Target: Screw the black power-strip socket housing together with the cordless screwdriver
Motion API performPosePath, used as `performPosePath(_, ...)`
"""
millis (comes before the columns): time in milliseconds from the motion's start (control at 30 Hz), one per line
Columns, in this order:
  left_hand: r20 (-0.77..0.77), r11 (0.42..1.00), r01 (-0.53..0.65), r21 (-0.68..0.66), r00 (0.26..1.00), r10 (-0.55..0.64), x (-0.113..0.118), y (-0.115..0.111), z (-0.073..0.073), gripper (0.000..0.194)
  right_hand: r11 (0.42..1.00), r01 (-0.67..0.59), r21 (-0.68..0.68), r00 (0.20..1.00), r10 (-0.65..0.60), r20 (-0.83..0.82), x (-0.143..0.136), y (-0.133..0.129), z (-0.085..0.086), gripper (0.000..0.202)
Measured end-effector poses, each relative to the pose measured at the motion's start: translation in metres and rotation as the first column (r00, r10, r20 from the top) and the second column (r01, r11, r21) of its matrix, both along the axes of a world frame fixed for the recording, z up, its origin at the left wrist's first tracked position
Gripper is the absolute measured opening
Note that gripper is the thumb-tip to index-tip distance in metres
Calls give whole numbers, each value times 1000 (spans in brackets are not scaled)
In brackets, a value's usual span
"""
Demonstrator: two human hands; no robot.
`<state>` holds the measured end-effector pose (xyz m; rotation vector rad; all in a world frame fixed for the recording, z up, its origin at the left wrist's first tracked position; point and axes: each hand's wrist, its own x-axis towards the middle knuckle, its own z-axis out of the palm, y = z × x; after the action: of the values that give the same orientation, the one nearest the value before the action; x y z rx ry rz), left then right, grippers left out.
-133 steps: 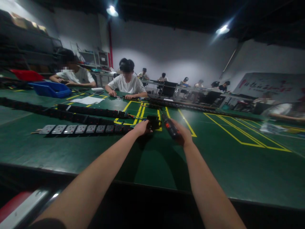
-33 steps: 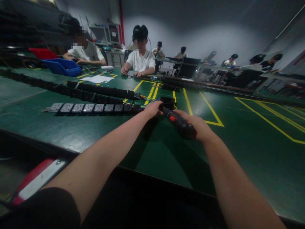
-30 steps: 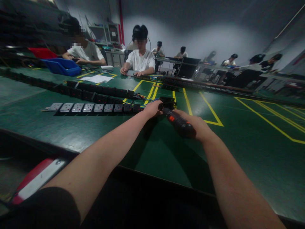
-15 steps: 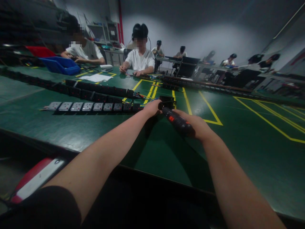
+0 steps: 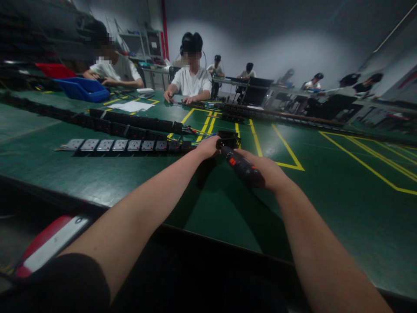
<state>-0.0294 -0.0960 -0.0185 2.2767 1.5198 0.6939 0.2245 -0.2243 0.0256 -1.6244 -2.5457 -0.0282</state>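
Note:
My right hand (image 5: 265, 169) is wrapped round a black electric screwdriver (image 5: 243, 167) with orange-red marks. Its tip points away from me, into a small black open-ended housing (image 5: 232, 138). Close beside that tip, my left hand (image 5: 208, 148) grips the near side of the housing; its fingertips are mostly hidden. Coloured wires (image 5: 198, 132) run to the housing from the left. A long power strip (image 5: 127, 146) with grey and black sockets lies left of my left hand, its right end partly behind my wrist.
Long black strips (image 5: 130, 121) lie beyond the socket row on the green table (image 5: 130, 174), which has yellow tape lines. A blue bin (image 5: 83, 90), a red bin (image 5: 55, 69) and white paper (image 5: 132, 106) are at the far left. Co-workers (image 5: 192, 80) sit opposite.
The screwdriver and my right hand have shifted very slightly left. My left hand and the housing stay in place. The co-worker opposite has moved a hand a little.

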Motion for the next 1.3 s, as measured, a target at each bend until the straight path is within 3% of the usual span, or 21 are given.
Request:
performPosePath(333,78,995,93,-37,993,-90,-3,2,3,50,998,-4,-56,1000,2,-29,2,1,1,110)
performPosePath(800,38,997,71,1,997,-71,-7,1,-1,57,1000,4,-28,1000,-4,3,0,-1,2,109)
performPosePath(1300,31,995,94,15,995,-94,-7,5,-4,52,999,-8,-35,1000,8,-15,3,0,-1,108)
